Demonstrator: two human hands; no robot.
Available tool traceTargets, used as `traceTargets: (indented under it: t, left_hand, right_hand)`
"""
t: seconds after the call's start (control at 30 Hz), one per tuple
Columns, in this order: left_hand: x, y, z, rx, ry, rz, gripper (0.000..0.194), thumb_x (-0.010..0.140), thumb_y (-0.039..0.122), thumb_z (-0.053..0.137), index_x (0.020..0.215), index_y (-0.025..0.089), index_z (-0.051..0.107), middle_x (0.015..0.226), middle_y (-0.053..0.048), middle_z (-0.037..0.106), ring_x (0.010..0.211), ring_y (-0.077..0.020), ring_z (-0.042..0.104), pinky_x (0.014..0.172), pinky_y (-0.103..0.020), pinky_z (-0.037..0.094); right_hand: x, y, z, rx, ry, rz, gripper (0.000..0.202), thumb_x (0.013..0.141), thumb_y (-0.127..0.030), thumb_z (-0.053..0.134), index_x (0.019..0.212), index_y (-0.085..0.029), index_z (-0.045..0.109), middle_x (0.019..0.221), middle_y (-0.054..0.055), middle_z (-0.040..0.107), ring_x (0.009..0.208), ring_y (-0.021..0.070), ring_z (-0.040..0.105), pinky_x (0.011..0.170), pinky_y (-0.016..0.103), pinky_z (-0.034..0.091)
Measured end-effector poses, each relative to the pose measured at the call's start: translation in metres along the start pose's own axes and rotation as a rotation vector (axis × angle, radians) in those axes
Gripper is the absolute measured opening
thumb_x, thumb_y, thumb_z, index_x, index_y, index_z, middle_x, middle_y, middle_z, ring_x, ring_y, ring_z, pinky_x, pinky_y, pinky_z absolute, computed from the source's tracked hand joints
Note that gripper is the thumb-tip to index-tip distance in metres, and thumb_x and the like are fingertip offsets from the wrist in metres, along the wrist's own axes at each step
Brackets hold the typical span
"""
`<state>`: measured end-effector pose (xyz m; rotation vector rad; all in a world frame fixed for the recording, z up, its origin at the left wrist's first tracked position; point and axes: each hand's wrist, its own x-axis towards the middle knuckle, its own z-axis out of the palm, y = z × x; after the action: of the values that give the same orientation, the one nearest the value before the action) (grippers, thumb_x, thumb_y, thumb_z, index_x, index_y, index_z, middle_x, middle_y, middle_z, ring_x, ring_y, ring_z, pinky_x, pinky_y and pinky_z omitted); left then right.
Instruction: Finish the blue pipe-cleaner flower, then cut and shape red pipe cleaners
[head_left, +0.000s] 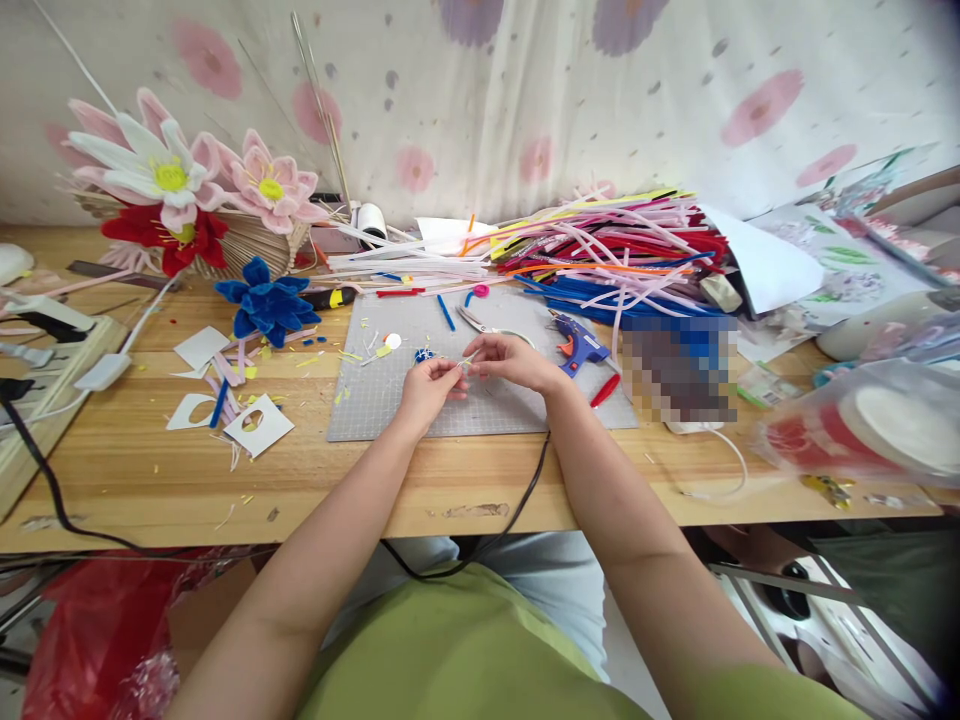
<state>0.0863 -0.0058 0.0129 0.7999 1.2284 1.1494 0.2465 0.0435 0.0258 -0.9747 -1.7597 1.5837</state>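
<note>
Pale strip (pixel 467 361), perhaps fuzzy, sits between fingers (pixel 491 346).

Twelve o'clock: floral curtain (pixel 465 120). Nine o'clock: power strip (pixel 64 422). Three o'clock: red cup (pixel 821 440), clear plastic (pixel 766 438) around it. Eight o'clock: red plastic bag (pixel 105 625), below tabletop (pixel 300 490).

- Pale strip (pixel 468 359): too thin to tell its material
- Table (pixel 315 490): smooth wood with a soft sheen, scuffed rough near the front edge
- Cutting mat (pixel 390 412): matt, plastic-looking
- Glue gun (pixel 583 346): smooth, hard plastic
- Blue flower (pixel 266 305): plush, fuzzy, matt
- Coloured stems (pixel 607 245): mostly fuzzy and matt
- Card squares (pixel 271 430): smooth, matt, papery
- Curtain (pixel 465 110): thin, softly creased cloth
- Red bag (pixel 97 630): thin, crinkled, glossy plastic
</note>
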Motion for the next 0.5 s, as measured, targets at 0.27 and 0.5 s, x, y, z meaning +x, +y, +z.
traceTargets:
  t: [0.27, 0.5]
  left_hand:
    - [-0.001, 0.006, -0.001, -0.080, 0.034, -0.004, 0.014, 0.070, 0.018, 0.069, 0.070, 0.013, 0.057, 0.061, 0.001, 0.060, 0.053, -0.0085, 0.057, 0.054, -0.025, 0.053]
    - [-0.004, 0.004, 0.000, -0.040, -0.045, 0.055, 0.019, 0.068, 0.025, 0.071, 0.078, 0.013, 0.060, 0.069, -0.001, 0.066, 0.061, -0.0109, 0.063, 0.051, -0.022, 0.053]
  right_hand:
    - [-0.005, -0.006, -0.017, 0.155, 0.291, -0.024, 0.029, 0.068, -0.037, 0.072, 0.083, -0.017, 0.059, 0.070, 0.000, 0.066, 0.053, 0.0062, 0.050, 0.051, 0.020, 0.037]
    - [-0.001, -0.004, 0.003, 0.178, -0.073, 0.058, 0.039, 0.070, -0.039, 0.071, 0.096, -0.020, 0.049, 0.059, -0.005, 0.059, 0.049, 0.0065, 0.047, 0.045, 0.019, 0.031]
